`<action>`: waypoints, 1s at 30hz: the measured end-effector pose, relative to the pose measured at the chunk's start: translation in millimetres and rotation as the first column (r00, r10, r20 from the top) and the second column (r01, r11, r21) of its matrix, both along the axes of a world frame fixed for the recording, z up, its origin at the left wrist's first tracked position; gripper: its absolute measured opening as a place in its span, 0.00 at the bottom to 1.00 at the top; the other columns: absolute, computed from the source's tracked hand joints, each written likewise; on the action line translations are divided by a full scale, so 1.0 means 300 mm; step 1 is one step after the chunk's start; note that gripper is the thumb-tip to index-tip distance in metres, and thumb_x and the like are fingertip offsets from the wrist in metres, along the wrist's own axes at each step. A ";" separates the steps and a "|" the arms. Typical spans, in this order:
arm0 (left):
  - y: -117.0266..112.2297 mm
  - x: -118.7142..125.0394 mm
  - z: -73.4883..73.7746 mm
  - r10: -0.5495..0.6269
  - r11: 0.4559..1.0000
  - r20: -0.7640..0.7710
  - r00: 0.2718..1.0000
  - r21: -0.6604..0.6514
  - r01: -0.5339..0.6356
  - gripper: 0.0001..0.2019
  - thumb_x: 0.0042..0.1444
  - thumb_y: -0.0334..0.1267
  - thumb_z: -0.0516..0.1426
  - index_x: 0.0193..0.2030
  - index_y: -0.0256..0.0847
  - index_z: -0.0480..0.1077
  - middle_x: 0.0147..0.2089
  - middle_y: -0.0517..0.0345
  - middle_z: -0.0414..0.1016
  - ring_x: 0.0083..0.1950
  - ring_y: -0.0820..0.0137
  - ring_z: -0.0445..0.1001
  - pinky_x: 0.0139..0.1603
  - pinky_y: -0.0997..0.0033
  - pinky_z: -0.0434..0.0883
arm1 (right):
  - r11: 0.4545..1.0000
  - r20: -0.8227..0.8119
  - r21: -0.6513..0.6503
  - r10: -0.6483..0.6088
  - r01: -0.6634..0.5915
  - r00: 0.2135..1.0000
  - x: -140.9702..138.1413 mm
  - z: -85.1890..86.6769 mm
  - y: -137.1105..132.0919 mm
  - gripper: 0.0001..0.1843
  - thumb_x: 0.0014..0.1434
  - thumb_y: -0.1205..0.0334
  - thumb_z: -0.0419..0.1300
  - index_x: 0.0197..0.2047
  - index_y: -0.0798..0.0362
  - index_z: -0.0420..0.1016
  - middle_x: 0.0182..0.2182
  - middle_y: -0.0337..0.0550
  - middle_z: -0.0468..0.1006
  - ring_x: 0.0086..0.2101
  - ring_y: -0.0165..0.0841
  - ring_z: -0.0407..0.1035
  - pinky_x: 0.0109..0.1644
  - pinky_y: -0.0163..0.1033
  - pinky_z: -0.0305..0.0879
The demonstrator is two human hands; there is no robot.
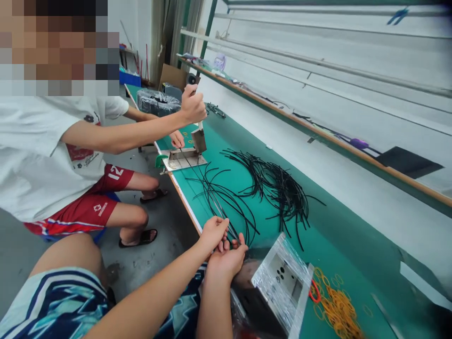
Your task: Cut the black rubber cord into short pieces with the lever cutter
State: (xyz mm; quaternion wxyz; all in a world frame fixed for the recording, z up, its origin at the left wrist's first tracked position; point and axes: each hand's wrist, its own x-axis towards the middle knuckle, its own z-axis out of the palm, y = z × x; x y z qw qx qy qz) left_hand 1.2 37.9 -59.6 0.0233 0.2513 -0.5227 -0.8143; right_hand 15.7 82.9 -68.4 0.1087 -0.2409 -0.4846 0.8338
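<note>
Nearest were the person's own blue patterned shorts (52, 301), with both forearms reaching past them over the edge of the desk (185, 207). The left hand (213, 233) was back up, its grip closed around a few thin black rubber cords (226, 226). The right hand (226, 263) lay palm up just below, half curled, its fingertips (240, 241) at the same strands, though I couldn't tell whether that grip had hold of them. More cords ran from the hands across the green desk mat (335, 254) into a loose tangle. Just beside the hands stood a film-wrapped metal plate (282, 282) with dark holes, and past it lay orange rubber bands (339, 306). Farther along, a co-worker (52, 155) sat in red shorts (81, 212) marked with a white "12". The co-worker's raised hand (192, 106) was a fist around a partly hidden tool, above a steel jig (185, 159), while the other hand (176, 139) stayed low just behind it. Beyond them stood a cardboard box (171, 77).
</note>
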 end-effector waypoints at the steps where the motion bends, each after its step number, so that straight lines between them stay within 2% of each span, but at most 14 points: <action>1: 0.002 0.001 0.001 -0.005 1.000 0.008 1.000 0.002 0.005 0.16 0.58 0.50 0.56 0.30 0.39 0.62 0.19 0.69 0.62 0.10 0.80 0.59 0.11 0.79 0.54 | 1.000 -0.005 -0.001 0.015 -0.015 1.000 0.000 -0.002 0.003 0.22 0.56 0.45 0.49 0.50 0.46 0.64 0.31 0.34 0.56 0.21 0.23 0.51 0.24 0.35 0.55; 4: 0.003 0.001 0.001 -0.013 1.000 0.027 1.000 0.024 0.012 0.16 0.58 0.51 0.55 0.31 0.40 0.62 0.19 0.69 0.63 0.10 0.78 0.60 0.12 0.78 0.54 | 1.000 -0.006 -0.013 0.027 -0.027 1.000 0.001 -0.001 0.007 0.23 0.56 0.44 0.49 0.51 0.45 0.63 0.30 0.33 0.54 0.21 0.23 0.50 0.23 0.35 0.52; 9: -0.008 -0.016 -0.019 0.011 0.999 0.017 1.000 0.052 -0.012 0.16 0.59 0.50 0.56 0.29 0.39 0.62 0.20 0.63 0.67 0.18 0.76 0.67 0.20 0.78 0.63 | 0.999 -0.015 -0.038 0.021 -0.021 1.000 -0.005 -0.003 0.014 0.23 0.55 0.44 0.52 0.51 0.44 0.63 0.30 0.33 0.54 0.20 0.23 0.49 0.24 0.36 0.52; 13: -0.016 -0.033 -0.037 0.002 0.997 0.027 1.000 0.072 -0.004 0.17 0.59 0.50 0.55 0.28 0.40 0.61 0.19 0.63 0.67 0.17 0.76 0.66 0.20 0.77 0.63 | 0.998 -0.053 0.014 0.057 -0.056 0.997 -0.017 -0.023 0.023 0.22 0.55 0.44 0.51 0.50 0.44 0.62 0.29 0.32 0.53 0.19 0.24 0.47 0.22 0.36 0.48; 17: -0.014 -0.039 -0.055 -0.003 0.995 0.027 1.000 0.096 0.000 0.17 0.60 0.50 0.55 0.27 0.40 0.61 0.19 0.63 0.67 0.17 0.76 0.65 0.20 0.77 0.63 | 0.998 -0.063 0.004 0.060 -0.060 0.996 -0.022 -0.033 0.028 0.20 0.54 0.47 0.52 0.49 0.44 0.63 0.28 0.32 0.52 0.19 0.23 0.46 0.21 0.35 0.45; 25: -0.015 -0.034 -0.054 0.014 0.986 0.029 0.999 0.165 -0.019 0.18 0.59 0.53 0.55 0.28 0.41 0.60 0.19 0.63 0.67 0.17 0.75 0.66 0.21 0.76 0.64 | 0.995 -0.070 0.054 0.082 -0.079 0.994 -0.017 -0.030 0.031 0.21 0.54 0.44 0.51 0.49 0.42 0.63 0.29 0.33 0.54 0.20 0.26 0.50 0.24 0.39 0.54; 30: -0.013 -0.033 -0.040 0.038 0.983 0.043 0.998 0.178 -0.046 0.17 0.61 0.50 0.53 0.28 0.41 0.60 0.18 0.63 0.66 0.16 0.75 0.64 0.21 0.75 0.63 | 0.998 -0.035 0.004 0.062 -0.062 0.997 -0.016 -0.019 0.032 0.22 0.53 0.43 0.53 0.49 0.42 0.64 0.30 0.34 0.54 0.21 0.26 0.50 0.24 0.39 0.53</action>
